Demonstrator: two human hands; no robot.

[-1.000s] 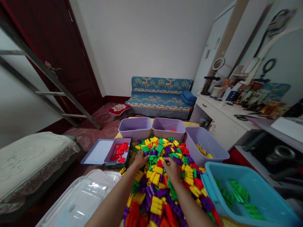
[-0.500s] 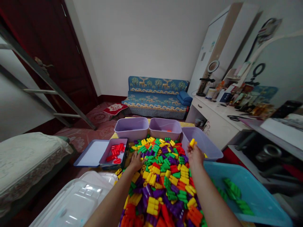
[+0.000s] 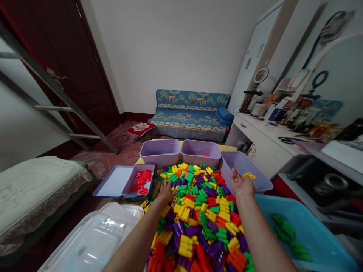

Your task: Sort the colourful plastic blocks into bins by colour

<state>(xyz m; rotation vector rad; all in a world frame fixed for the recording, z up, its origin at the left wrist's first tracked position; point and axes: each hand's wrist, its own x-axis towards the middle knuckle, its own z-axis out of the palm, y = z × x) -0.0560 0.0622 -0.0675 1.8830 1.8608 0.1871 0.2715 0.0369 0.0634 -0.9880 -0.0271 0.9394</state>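
Observation:
A heap of red, yellow, green and purple plastic blocks point(image 3: 198, 215) covers the table in front of me. My left hand point(image 3: 166, 191) lies on the heap's left edge, fingers stretched forward over the blocks. My right hand point(image 3: 240, 184) is raised at the heap's right side with its fingers spread and nothing in them. A yellow block point(image 3: 248, 175) is in the air just past its fingertips, over the right purple bin point(image 3: 262, 183), which holds yellow blocks.
Two more purple bins point(image 3: 160, 150) point(image 3: 200, 150) stand behind the heap. At the left, a small purple tray point(image 3: 129, 187) holds red blocks. A blue tub point(image 3: 317, 241) with green blocks is at right, and a clear lid point(image 3: 93, 241) at front left.
My right hand picked a yellow block out of the heap, carried it right to the purple bin and opened, letting it go. My left hand stayed on the heap's left edge.

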